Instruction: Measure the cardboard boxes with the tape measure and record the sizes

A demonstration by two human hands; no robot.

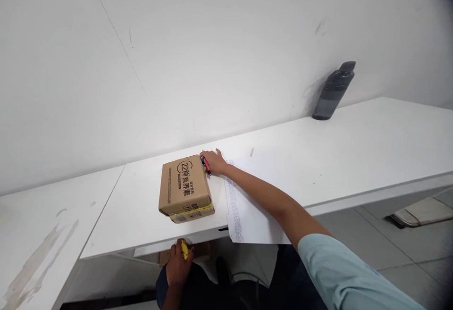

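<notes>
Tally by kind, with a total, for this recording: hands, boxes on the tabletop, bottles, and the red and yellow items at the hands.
Hands: 2 (left hand, right hand)
Box: 1
Bottle: 1
Red item, at the right hand: 1
Yellow item, in the left hand: 1
Total: 6

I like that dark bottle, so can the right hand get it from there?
Probably yes, with a lean: the bottle stands farther right along the table, and nothing tall stands between it and the right hand. But that hand seems to hold a red thing, which may need putting down first.
</notes>
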